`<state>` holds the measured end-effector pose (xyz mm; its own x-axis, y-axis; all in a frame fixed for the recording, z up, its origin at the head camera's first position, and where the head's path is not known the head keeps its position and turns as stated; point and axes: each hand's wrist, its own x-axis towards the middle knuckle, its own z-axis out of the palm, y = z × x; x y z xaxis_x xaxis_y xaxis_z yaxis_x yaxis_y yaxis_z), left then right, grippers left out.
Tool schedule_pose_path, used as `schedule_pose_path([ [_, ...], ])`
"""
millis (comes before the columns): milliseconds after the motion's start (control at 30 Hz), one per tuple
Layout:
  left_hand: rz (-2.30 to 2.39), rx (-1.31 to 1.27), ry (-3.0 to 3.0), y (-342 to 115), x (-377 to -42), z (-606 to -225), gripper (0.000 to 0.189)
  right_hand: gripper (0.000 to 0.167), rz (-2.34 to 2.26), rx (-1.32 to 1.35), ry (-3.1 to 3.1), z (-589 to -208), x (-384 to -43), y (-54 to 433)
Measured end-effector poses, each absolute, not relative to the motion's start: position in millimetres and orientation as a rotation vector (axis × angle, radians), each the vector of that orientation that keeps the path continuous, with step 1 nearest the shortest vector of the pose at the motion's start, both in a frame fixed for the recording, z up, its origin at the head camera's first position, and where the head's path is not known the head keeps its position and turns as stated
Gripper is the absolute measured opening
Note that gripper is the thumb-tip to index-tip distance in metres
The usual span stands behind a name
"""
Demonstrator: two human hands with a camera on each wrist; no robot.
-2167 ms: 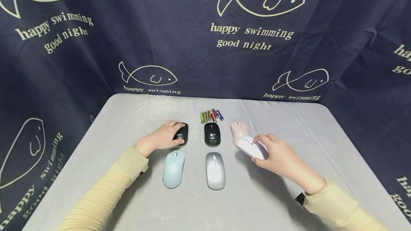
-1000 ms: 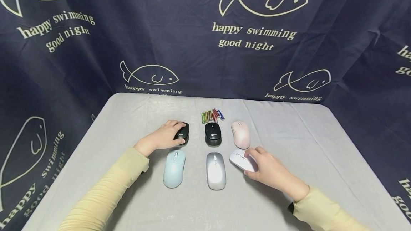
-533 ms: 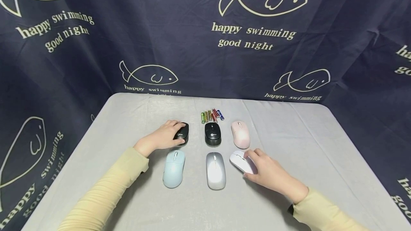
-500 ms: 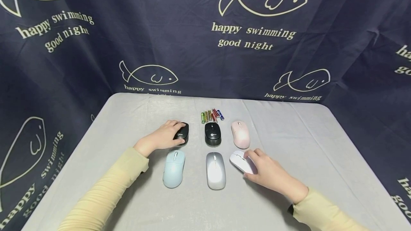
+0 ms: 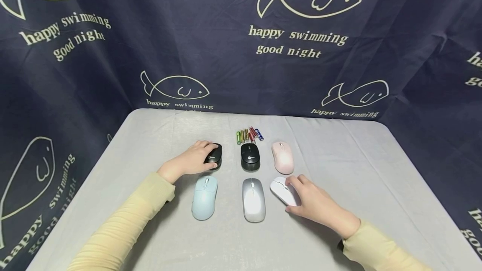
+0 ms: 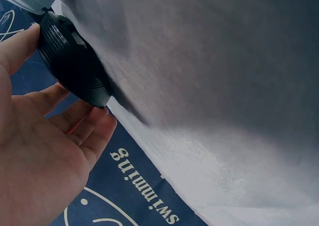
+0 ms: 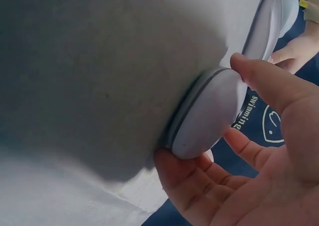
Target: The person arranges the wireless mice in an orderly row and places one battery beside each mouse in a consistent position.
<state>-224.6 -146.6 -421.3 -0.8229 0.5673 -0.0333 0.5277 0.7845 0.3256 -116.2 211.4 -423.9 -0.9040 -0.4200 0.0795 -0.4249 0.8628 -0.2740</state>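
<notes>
My left hand [image 5: 190, 160] grips a black computer mouse [image 5: 216, 153] at the left of the back row, covering its left side. In the left wrist view the thumb and fingertips sit at opposite ends of the ribbed side of this mouse [image 6: 70, 61]. With thumb and fingers along its two sides, my right hand [image 5: 316, 202] holds a white mouse [image 5: 281, 189] at the right of the front row. This mouse lies aslant on the table, its front pointing left and away. The right wrist view shows the white mouse [image 7: 209, 116] between thumb and fingers.
Between the hands stand a second black mouse [image 5: 250, 157] and a silver mouse [image 5: 254, 200]. A pink mouse [image 5: 283, 158] lies just behind the white one; a light blue mouse [image 5: 204, 198] is before the left hand. Several small batteries [image 5: 247, 135] lie at the back.
Over the first second or so, my right hand brought the white mouse from over the pink mouse down and nearer, onto the table in the front row. Since then little has moved; the left hand stayed put.
</notes>
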Motion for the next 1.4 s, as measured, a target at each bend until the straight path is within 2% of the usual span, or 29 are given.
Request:
schedule_pose_path([
  [600, 0.462, 0.878, 2.844, -145.9, -224.2, -419.1, 0.063, 0.052, 0.427, 0.754, -3.044, -406.5, -131.7, 200.0],
  [1400, 0.446, 0.875, 2.845, -144.3, -223.0, -417.8, 0.063, 0.043, 0.368, 0.893, -3.055, -406.4, -146.0, 185.9],
])
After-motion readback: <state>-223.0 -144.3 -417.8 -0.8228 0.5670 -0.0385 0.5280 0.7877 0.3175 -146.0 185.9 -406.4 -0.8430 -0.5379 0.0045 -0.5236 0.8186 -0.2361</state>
